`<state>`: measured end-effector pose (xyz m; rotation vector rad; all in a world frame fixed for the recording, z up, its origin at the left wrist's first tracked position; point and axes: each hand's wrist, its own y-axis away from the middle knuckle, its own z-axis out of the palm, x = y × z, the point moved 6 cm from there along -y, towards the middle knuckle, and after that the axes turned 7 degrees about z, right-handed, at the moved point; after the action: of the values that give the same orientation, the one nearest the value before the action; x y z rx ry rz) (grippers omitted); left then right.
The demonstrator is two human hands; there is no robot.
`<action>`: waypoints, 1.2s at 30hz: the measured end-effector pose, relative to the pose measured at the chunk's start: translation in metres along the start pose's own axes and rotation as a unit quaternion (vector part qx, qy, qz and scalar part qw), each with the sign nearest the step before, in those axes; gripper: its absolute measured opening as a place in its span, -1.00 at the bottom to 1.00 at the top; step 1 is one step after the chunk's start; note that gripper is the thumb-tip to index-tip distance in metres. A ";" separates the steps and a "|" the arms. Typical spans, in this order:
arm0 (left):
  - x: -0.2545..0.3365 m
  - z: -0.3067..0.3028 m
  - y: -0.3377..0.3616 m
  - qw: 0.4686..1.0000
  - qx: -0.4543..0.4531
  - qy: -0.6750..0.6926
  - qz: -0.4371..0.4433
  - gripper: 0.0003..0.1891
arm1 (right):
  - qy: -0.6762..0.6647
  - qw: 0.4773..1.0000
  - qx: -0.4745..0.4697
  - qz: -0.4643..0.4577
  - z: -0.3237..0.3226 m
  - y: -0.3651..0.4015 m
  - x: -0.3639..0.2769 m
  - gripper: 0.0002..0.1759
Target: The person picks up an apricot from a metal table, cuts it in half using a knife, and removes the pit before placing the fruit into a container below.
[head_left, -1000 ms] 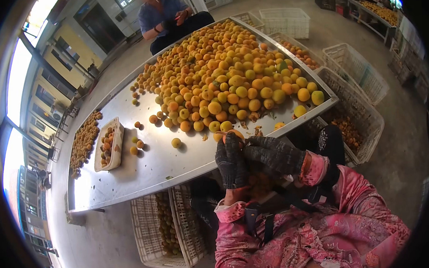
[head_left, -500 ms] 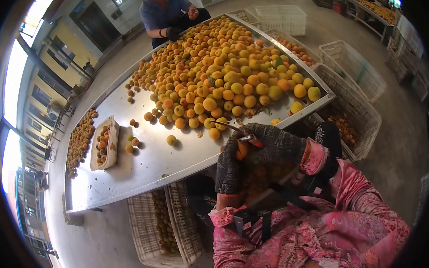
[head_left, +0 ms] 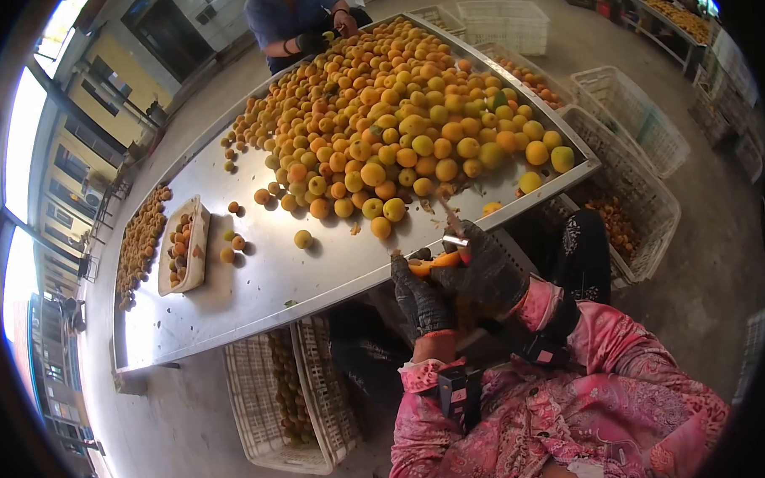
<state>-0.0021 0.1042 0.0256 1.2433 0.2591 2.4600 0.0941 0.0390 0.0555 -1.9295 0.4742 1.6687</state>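
Apricot [head_left: 429, 264] in left hand [head_left: 418, 302]

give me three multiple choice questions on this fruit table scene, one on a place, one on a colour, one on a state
1. Where does the white tray sit?
A) on the metal table, left of the fruit pile
B) on the floor
C) on top of the pile

2. What colour are the camera wearer's sleeves?
A) green
B) white
C) pink

3. How is the knife placed?
A) lying on the table
B) gripped in the right hand, beside the fruit that the left hand holds
C) stuck in a crate

Answers:
1 A, the tray rests on bare metal apart from the pile.
2 C, pink patterned cloth covers both arms.
3 B, both dark-gloved hands close on knife and fruit at the table edge.
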 end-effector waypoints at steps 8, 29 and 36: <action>0.018 -0.020 -0.016 0.994 -0.073 0.074 -0.018 -0.51 | 0.056 0.997 -0.003 0.059 -0.021 0.011 0.012 -0.59; -0.011 0.037 0.042 0.975 -0.222 -0.022 0.016 -0.55 | -0.517 0.851 0.087 0.023 -0.033 -0.032 -0.046 -0.90; -0.031 0.024 0.031 0.987 -0.160 -0.016 -0.015 -0.59 | -0.514 0.851 0.106 0.011 -0.034 -0.027 -0.031 -0.76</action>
<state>0.0262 0.0632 0.0270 1.1284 -0.1211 2.3383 0.1321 0.0373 0.0938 -0.6642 0.2151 2.2362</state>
